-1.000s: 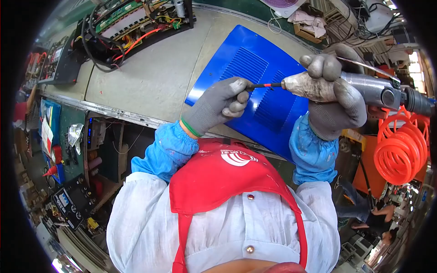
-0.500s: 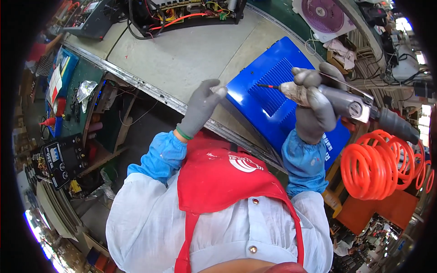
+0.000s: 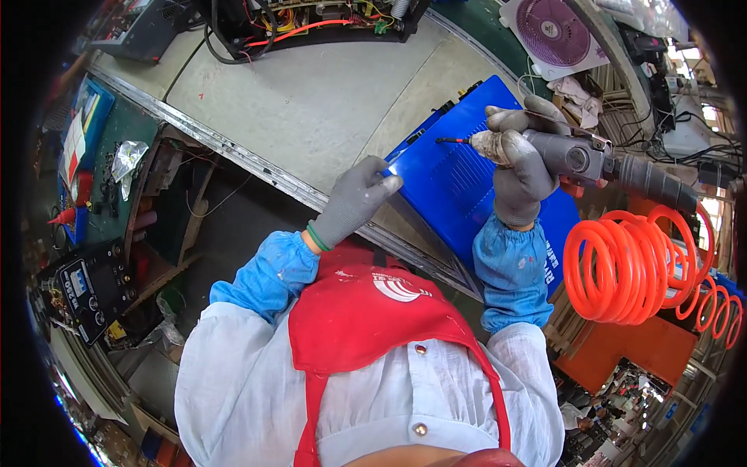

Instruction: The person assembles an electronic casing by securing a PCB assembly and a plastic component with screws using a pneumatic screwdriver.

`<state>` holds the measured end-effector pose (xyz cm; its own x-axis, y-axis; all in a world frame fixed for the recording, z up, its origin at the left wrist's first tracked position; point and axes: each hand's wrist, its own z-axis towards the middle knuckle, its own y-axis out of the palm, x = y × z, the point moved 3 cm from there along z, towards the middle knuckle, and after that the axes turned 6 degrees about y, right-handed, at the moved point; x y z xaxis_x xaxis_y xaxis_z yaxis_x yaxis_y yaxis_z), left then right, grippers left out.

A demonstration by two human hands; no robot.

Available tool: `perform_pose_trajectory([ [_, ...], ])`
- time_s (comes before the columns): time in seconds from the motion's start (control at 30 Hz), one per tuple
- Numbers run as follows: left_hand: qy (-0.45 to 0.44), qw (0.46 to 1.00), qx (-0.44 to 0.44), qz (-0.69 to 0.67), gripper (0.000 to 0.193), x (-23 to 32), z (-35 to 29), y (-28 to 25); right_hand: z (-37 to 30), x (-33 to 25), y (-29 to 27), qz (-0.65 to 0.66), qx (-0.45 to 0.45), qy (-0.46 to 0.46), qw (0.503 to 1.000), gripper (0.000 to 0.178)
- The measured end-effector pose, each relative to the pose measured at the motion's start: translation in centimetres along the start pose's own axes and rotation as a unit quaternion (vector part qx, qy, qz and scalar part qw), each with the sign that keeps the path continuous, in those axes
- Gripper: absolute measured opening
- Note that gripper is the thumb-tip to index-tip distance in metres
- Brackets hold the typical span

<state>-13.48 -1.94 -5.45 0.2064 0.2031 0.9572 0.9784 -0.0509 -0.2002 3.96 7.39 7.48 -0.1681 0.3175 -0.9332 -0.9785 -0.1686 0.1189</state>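
My right hand [image 3: 523,159], in a grey glove, is wrapped round a dark pneumatic screwdriver [image 3: 572,158]. Its thin bit points left, above the vented face of a blue metal case [image 3: 482,210]. An orange coiled air hose [image 3: 615,268] hangs beside the tool on the right. At the left corner of the case is my gloved left hand [image 3: 358,198], its fingers curled and the thumb close to them. Anything between these fingertips is too small or hidden to make out. Dark fittings line the far left edge of the case, which lies slanted on the grey bench [image 3: 288,117].
An opened device with loose wiring [image 3: 327,27] stands at the bench's far side. Beyond the case is a purple-and-white fan [image 3: 551,31]. To the left, a green side bench [image 3: 109,218] carries crumpled foil [image 3: 128,161], and a black control panel [image 3: 85,292] stands near it.
My left hand has moved right and down to the case's corner. The screwdriver has shifted slightly left. The case appears turned or tilted, with fittings now showing along its far left edge.
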Motion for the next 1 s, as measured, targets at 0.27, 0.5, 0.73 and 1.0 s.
perform_pose_trajectory([
  [0.27,-0.022,1.0,-0.017,-0.011,0.04,-0.2,0.2,-0.1,0.2,0.1,0.5,-0.047,-0.022,0.002,0.999,0.055],
  [0.5,0.009,1.0,0.005,-0.029,0.045,-0.5,0.1,0.1,0.8,0.1,1.0,-0.044,-0.091,0.009,0.995,0.056],
  [0.73,0.02,0.999,0.013,-0.032,0.044,-0.9,0.2,0.1,1.2,0.4,0.9,-0.072,0.032,-0.014,0.997,0.052],
  [1.0,0.017,1.0,0.003,-0.011,0.044,-1.5,0.5,-0.2,2.0,0.6,0.9,-0.008,-0.15,0.085,0.985,0.044],
])
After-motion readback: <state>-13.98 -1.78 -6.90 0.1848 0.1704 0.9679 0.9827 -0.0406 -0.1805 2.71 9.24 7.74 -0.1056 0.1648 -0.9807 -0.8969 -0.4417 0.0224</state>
